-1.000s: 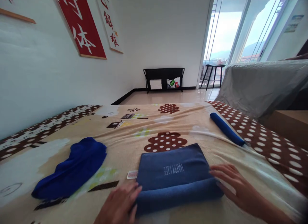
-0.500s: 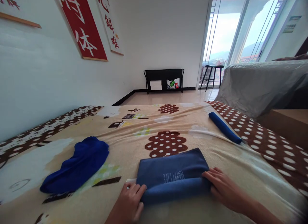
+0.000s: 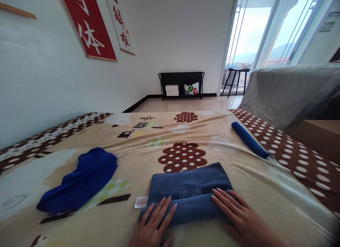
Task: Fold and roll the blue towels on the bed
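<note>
A grey-blue towel (image 3: 186,183) with "HAPPY LIFE" lettering lies on the patterned blanket (image 3: 138,158), its near edge rolled into a thick band. My left hand (image 3: 154,222) rests with fingers spread on the left end of that roll. On the right end lies my right hand (image 3: 239,211), fingers stretched out flat. A white label (image 3: 141,202) sticks out at the towel's left side. Further left is a crumpled royal-blue cloth (image 3: 82,179). Toward the far right lies a slim, tightly rolled blue cloth (image 3: 249,140).
The blanket's brown dotted border runs along both sides. Beyond it stand a low black rack (image 3: 181,85) by the wall and a dark stool (image 3: 235,80) near the glass door. On the right are a grey-covered piece of furniture (image 3: 287,91) and a cardboard box (image 3: 318,137).
Both hands have gone from gripping the towel's side edges to lying flat on its roll. The white label shows more now. The view has shifted slightly.
</note>
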Tool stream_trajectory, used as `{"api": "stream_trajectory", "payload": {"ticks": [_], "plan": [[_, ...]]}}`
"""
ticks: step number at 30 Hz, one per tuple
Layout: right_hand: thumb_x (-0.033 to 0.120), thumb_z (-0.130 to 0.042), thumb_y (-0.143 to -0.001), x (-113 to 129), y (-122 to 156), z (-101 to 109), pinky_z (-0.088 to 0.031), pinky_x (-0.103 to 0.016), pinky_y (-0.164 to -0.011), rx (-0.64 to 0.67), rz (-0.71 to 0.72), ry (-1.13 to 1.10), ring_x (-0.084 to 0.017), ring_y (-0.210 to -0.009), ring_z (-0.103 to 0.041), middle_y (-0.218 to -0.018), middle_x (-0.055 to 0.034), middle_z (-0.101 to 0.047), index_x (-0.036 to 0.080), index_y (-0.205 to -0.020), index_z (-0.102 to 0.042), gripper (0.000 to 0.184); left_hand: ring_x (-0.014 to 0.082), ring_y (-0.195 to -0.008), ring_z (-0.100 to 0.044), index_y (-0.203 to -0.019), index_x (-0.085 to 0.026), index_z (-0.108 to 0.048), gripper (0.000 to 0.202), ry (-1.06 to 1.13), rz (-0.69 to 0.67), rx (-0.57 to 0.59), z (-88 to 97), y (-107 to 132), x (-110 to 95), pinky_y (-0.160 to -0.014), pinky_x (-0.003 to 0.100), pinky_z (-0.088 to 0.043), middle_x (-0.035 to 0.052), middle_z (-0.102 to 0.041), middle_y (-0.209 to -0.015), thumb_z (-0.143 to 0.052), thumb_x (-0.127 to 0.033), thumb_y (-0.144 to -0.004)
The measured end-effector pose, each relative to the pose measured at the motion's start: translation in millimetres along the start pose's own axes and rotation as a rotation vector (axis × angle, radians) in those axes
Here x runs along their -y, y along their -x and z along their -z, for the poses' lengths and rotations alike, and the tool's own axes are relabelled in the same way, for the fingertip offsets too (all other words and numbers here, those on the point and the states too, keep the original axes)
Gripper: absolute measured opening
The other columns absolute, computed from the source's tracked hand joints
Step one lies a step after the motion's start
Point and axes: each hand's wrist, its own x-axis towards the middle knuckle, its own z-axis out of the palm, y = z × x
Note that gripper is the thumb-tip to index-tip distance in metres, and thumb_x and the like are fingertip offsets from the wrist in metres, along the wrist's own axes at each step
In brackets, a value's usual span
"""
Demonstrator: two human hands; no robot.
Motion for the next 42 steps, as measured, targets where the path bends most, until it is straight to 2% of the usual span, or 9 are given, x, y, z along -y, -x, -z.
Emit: {"api": "stream_trajectory", "payload": {"ticks": [6, 11, 14, 17, 20, 24, 30, 36, 42], "plan": [[0.007, -0.044, -0.072, -22.3, -2.2, 3.0, -0.032, -0.043, -0.115, -0.021, -0.112, -0.162, -0.020, -0.136, -0.042, -0.149, -0.0053, -0.044, 0.019, -0.150, -0.034, 0.079, 0.0207, -0.131, -0.051, -0.139, -0.016, -0.048, 0.067, 0.046, 0.033, 0.011, 5.8, 6.3, 18.2, -0.103, 0.035, -0.044, 0.0069, -0.054, -0.144, -0.047, -0.010, -0.072], [0.008, -0.048, -0.076, -23.0, -53.4, 8.3, -0.033, -0.053, -0.111, -0.144, -0.267, -0.056, -0.028, -0.133, -0.045, -0.143, -0.0080, -0.051, 0.021, -0.107, -0.068, 0.039, 0.0307, -0.136, -0.045, -0.106, -0.019, -0.067, 0.041, 0.006, 0.202, 0.043, 0.3, -34.8, 20.2, -0.106, 0.055, -0.036, 0.0108, -0.048, -0.148, -0.046, -0.009, -0.072], [0.004, -0.044, -0.080, -4.5, -82.9, 0.3, -0.033, -0.051, -0.110, -0.279, -0.286, 0.067, -0.029, -0.136, -0.042, -0.147, -0.0127, -0.045, 0.016, -0.118, -0.065, 0.045, 0.0309, -0.136, -0.044, -0.121, -0.014, -0.062, 0.049, -0.058, 0.290, 0.003, -8.8, -61.2, 6.8, -0.105, 0.055, -0.036, 0.0150, -0.046, -0.149, -0.041, -0.004, -0.078], [0.006, -0.043, -0.086, 10.4, -91.7, -9.5, -0.034, -0.042, -0.112, -0.262, -0.059, 0.037, -0.022, -0.138, -0.040, -0.150, -0.0079, -0.043, 0.017, -0.142, -0.047, 0.058, 0.0236, -0.133, -0.049, -0.136, -0.013, -0.052, 0.055, -0.054, 0.130, -0.058, -21.3, -70.0, -4.7, -0.104, 0.042, -0.040, 0.0118, -0.053, -0.144, -0.036, -0.002, -0.085], [0.022, -0.049, -0.091, 1.4, -75.6, -10.9, -0.030, -0.043, -0.116, -0.126, 0.023, -0.065, -0.021, -0.142, -0.033, -0.155, -0.0048, -0.034, 0.021, -0.154, -0.026, 0.067, 0.0208, -0.134, -0.047, -0.146, -0.018, -0.040, 0.052, 0.013, 0.031, 0.007, -26.8, -54.3, 3.3, -0.106, 0.038, -0.039, 0.0066, -0.049, -0.148, -0.041, -0.016, -0.094], [0.038, -0.050, -0.094, -29.5, -49.9, -6.8, -0.023, -0.048, -0.118, 0.007, -0.094, -0.177, -0.024, -0.146, -0.026, -0.159, -0.0046, -0.024, 0.027, -0.157, -0.014, 0.074, 0.0247, -0.138, -0.042, -0.153, -0.028, -0.024, 0.064, 0.119, 0.164, 0.147, -25.9, -25.7, 32.3, -0.109, 0.045, -0.038, 0.0052, -0.037, -0.156, -0.050, -0.039, -0.095], [0.021, -0.050, -0.082, -38.9, -64.5, 0.1, -0.025, -0.046, -0.116, 0.042, -0.217, -0.273, -0.024, -0.136, -0.041, -0.149, -0.0105, -0.044, 0.017, -0.150, -0.034, 0.070, 0.0288, -0.137, -0.043, -0.144, -0.030, -0.042, 0.059, 0.245, 0.267, 0.296, -27.8, -33.0, 49.0, -0.109, 0.052, -0.036, 0.0089, -0.039, -0.155, -0.054, -0.020, -0.088], [0.016, -0.050, -0.078, -28.2, -71.2, 28.3, -0.033, -0.046, -0.110, 0.041, -0.194, -0.235, -0.023, -0.114, -0.058, -0.122, -0.0069, -0.065, 0.021, -0.112, -0.063, 0.037, 0.0255, -0.116, -0.058, -0.129, -0.029, -0.058, 0.055, 0.342, 0.299, 0.450, 7.4, -47.1, 56.8, -0.101, 0.047, -0.044, 0.0070, -0.064, -0.123, -0.051, -0.008, -0.079], [0.010, -0.043, -0.084, -17.2, -112.5, 12.9, -0.027, -0.053, -0.112, -0.031, -0.237, -0.119, -0.029, -0.134, -0.042, -0.146, -0.0174, -0.045, 0.012, -0.130, -0.056, 0.048, 0.0298, -0.128, -0.049, -0.141, -0.015, -0.047, 0.057, 0.262, 0.391, 0.369, -5.3, -87.1, 30.2, -0.109, 0.054, -0.032, 0.0151, -0.056, -0.137, -0.040, -0.008, -0.085]]}}
